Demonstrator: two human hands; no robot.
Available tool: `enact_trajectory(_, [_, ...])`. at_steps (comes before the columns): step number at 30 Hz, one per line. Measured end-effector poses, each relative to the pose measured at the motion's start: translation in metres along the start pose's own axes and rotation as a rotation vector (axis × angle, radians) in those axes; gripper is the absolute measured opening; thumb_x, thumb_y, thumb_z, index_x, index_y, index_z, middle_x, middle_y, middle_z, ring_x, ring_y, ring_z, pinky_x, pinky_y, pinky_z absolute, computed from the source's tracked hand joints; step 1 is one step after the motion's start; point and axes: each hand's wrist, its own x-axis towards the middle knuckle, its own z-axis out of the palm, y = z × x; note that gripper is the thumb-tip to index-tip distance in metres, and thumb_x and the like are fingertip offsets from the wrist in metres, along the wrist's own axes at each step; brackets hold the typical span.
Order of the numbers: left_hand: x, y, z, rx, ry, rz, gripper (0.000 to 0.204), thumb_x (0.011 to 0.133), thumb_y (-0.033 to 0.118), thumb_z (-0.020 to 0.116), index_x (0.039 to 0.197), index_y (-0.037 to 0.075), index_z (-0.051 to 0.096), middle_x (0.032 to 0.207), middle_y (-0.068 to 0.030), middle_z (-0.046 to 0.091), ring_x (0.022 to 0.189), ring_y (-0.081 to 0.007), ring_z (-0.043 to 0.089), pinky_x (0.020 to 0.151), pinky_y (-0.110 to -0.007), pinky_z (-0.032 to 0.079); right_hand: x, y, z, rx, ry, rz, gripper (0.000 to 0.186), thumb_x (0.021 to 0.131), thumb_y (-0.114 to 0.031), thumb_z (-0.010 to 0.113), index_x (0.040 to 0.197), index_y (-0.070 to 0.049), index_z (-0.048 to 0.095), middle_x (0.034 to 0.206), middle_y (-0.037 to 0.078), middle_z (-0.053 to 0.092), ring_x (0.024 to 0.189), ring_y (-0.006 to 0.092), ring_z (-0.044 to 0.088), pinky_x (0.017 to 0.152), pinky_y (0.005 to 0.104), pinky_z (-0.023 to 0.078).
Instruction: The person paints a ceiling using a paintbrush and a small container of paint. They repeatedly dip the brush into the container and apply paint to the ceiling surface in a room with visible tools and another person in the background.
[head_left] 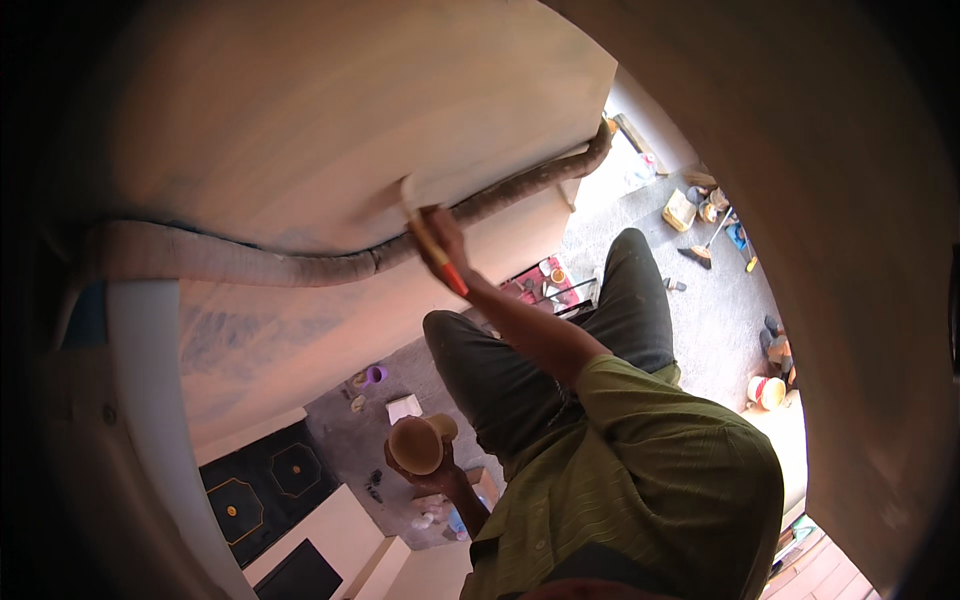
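My right hand [442, 240] is wrapped round a paintbrush [428, 243] with a yellowish handle and a red end. The brush's pale head points up against the plastered wall [380, 120], just above a long brown rounded ledge or pipe [320, 268]. Motion blurs the brush head a little. Lower and to the left, my left hand [432, 478] grips a tan cup [418, 446] from below and the side. The cup's mouth faces upward; what is inside cannot be made out clearly.
Far below on the grey floor are a purple mug [376, 374], a white slab [404, 408], a broom [697, 256], a bucket [767, 392] and a pale container [679, 211]. A red tray-like surface [535, 285] holds small items near my knees. Black panels [270, 490] lie lower left.
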Motion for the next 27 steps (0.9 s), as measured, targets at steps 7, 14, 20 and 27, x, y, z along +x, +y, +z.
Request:
enact_trajectory(7, [0.002,-0.005,-0.013,0.085,-0.016,0.064,0.081,0.064,0.012,0.091,0.133,0.004,0.049,0.125,-0.0113,0.057,0.113,-0.0289,0.056,0.099,-0.045,0.047,0.029,-0.051,0.012,0.33,-0.232,-0.103,0.023,0.088,-0.008,0.069,0.108,-0.003,0.059,0.108,0.013,0.061,0.089,0.0323,0.065,0.068,0.0362,0.054])
enact_trajectory(14, [0.016,-0.004,0.001,0.101,-0.012,0.107,0.082,0.063,0.016,0.092,0.132,0.004,0.05,0.125,-0.0111,0.055,0.115,-0.0288,0.054,0.098,-0.045,0.047,0.069,0.085,-0.106,-0.076,0.031,0.211,0.036,0.089,-0.018,0.071,0.122,-0.007,0.06,0.111,0.012,0.065,0.097,0.0231,0.064,0.083,0.0364,0.051])
enact_trajectory(20, [0.013,0.005,0.003,0.086,0.014,0.088,0.085,0.062,0.031,0.094,0.129,0.005,0.05,0.124,-0.0125,0.055,0.113,-0.0295,0.057,0.097,-0.045,0.047,0.098,0.084,-0.223,-0.385,0.317,0.051,0.012,0.091,-0.011,0.07,0.096,-0.002,0.063,0.087,0.009,0.06,0.078,0.0226,0.059,0.071,0.0345,0.048])
enact_trajectory(27, [0.012,-0.001,0.008,-0.005,-0.022,0.019,0.089,0.057,0.023,0.094,0.133,0.005,0.051,0.126,-0.0109,0.055,0.116,-0.029,0.055,0.099,-0.045,0.046,0.075,-0.015,-0.099,-0.156,0.031,-0.019,0.023,0.091,-0.012,0.07,0.108,-0.001,0.061,0.085,0.007,0.057,0.079,0.0187,0.056,0.065,0.0316,0.045])
